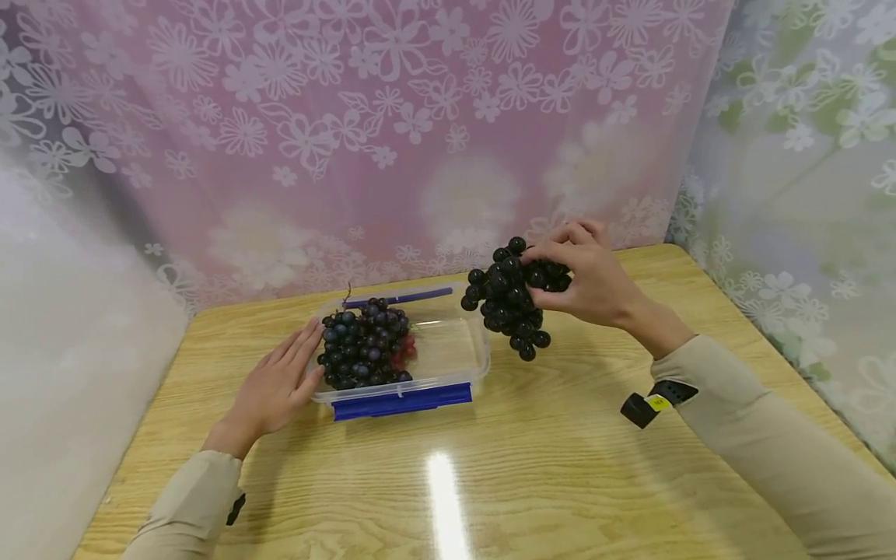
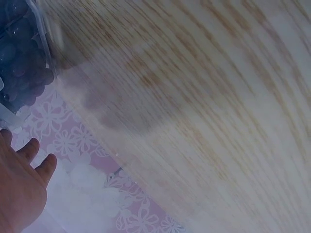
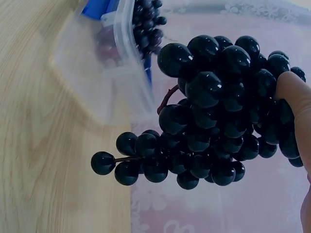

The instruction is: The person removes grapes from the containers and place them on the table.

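My right hand point(image 1: 588, 276) holds a bunch of glossy black grapes point(image 1: 507, 295) above the table, just right of a clear plastic container point(image 1: 448, 354). In the right wrist view the thumb presses into the bunch point(image 3: 209, 111), and a brown stem shows among the grapes. Dark purple grapes point(image 1: 364, 346) fill the container's left part, with a few red grapes point(image 1: 404, 354) beside them. Its right part shows bare bottom. Against the container's left wall rests my left hand point(image 1: 280, 381), fingers straight. The left wrist view catches that hand point(image 2: 22, 184) at its edge.
The container has blue clip flaps point(image 1: 402, 400) folded out at front and back. It stands on a wood-grain table point(image 1: 546, 467) that carries a bright light reflection. A pink flowered curtain point(image 1: 420, 155) hangs behind the table, with pale cloth on both sides.
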`<state>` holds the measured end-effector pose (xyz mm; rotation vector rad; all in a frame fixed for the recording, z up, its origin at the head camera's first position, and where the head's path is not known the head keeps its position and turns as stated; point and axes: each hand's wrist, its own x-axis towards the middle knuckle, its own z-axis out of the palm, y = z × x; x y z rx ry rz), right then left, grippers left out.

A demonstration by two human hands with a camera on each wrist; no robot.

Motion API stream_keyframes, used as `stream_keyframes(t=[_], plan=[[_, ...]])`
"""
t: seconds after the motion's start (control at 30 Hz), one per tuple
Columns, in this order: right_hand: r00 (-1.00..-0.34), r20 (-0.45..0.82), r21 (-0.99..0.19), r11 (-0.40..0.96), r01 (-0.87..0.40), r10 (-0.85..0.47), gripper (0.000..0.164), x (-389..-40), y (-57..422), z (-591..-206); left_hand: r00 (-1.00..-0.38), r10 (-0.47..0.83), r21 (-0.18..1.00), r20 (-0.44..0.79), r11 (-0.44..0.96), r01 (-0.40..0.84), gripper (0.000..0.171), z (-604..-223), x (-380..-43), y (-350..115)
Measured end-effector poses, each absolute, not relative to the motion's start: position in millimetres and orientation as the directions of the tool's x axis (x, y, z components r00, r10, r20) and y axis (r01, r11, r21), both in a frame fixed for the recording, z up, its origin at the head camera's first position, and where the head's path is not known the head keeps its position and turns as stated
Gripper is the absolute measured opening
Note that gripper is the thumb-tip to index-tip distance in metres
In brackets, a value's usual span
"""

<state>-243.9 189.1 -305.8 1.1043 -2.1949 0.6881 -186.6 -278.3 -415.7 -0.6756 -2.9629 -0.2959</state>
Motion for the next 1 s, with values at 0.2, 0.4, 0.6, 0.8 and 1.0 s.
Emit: stream_keyframes(t=[0.2,0.4,0.6,0.8,1.0], plan=[[-0.461,0.635,-0.121,0.510,-0.852,-0.620,0.033,-257.0,198.6,-314.3,-0.899,0.420,0.164,0.125,0.885,0.436,0.064,-414.7,-185.7,-278.4],[-0.482,0.543,-0.097,0.519,-0.849,-0.688,0.035,-260.6,213.4,-325.1,-0.898,0.420,0.171,0.129,0.883,0.437,0.063,-413.3,-186.1,-276.4],[-0.446,0.499,-0.062,0.483,-0.873,-0.743,0.037,-262.4,216.3,-333.5,-0.904,0.406,0.169,0.134,0.890,0.425,0.063,-412.3,-184.7,-279.0],[-0.395,0.472,-0.012,0.442,-0.897,-0.788,0.038,-262.2,208.1,-348.4,-0.904,0.405,0.161,0.135,0.892,0.423,0.063,-412.7,-184.8,-279.7],[-0.457,0.428,-0.042,0.488,-0.872,-0.780,0.039,-261.2,201.1,-370.1,-0.901,0.410,0.155,0.143,0.890,0.429,0.063,-413.4,-185.1,-278.9]])
